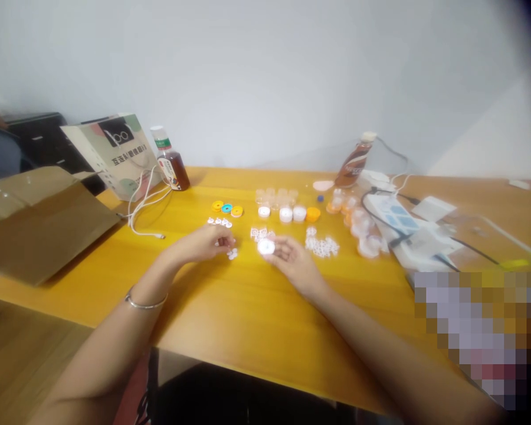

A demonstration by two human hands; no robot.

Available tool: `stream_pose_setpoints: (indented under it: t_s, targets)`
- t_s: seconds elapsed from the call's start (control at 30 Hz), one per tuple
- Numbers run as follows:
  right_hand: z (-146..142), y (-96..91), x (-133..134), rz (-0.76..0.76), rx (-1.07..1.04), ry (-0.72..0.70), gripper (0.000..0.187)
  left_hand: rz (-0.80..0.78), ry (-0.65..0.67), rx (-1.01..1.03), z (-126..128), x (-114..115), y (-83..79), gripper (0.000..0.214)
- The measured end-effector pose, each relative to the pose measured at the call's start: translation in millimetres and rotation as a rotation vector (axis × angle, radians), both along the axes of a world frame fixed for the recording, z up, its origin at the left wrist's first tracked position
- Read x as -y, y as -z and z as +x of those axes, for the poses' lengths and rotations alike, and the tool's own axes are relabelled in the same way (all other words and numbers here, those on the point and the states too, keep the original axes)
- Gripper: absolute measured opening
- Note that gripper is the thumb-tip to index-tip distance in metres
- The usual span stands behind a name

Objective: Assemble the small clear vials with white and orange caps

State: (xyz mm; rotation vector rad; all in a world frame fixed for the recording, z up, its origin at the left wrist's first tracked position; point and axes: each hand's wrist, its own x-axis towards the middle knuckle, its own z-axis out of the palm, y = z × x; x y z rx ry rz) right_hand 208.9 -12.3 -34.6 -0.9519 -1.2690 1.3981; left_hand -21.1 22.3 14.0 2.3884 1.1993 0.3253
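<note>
My right hand grips a round white cap between thumb and fingers, just over the table. To its left, my left hand has its fingers curled together and pointing down beside a few small white pieces; anything inside them is hidden. More small white parts lie just beyond the left hand. Flat pinkish-white patterned pieces are behind the held cap. A pile of tiny white parts spreads to the right of my right hand.
Yellow and blue discs, white caps, an orange cap and clear cups stand farther back. Two drink bottles, a paper bag, a cardboard box, white cables and a power strip surround them.
</note>
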Motion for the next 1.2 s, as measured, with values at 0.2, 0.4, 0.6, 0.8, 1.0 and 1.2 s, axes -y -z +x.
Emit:
stream_pose_setpoints:
  t_s: [0.2,0.4,0.6,0.8,1.0,1.2]
  targets:
    - [0.6,-1.0,0.6,0.004,0.021,0.004,0.029,-0.079,0.037,-0.057,3.1,2.7,2.8,0.016]
    - [0.4,-1.6,0.8,0.026,0.034,-0.001,0.029,-0.068,0.046,-0.077,7.1,-0.4,10.3,0.013]
    - [0.1,-2.5,1.9,0.021,0.037,0.004,0.030,-0.044,0.077,-0.075,7.8,1.1,9.4,0.014]
    - [0.2,-3.4,3.2,0.033,0.038,0.009,0.029,0.068,0.066,-0.009,7.7,0.7,7.5,0.015]
    - [-1.6,-4.7,5.9,0.096,0.005,0.030,0.030,0.078,-0.062,0.373,33.9,18.4,0.0,0.013]
    - [-3.2,-3.4,8.6,0.144,-0.046,0.032,0.031,0.130,-0.091,0.533,57.4,36.5,1.3,0.007]
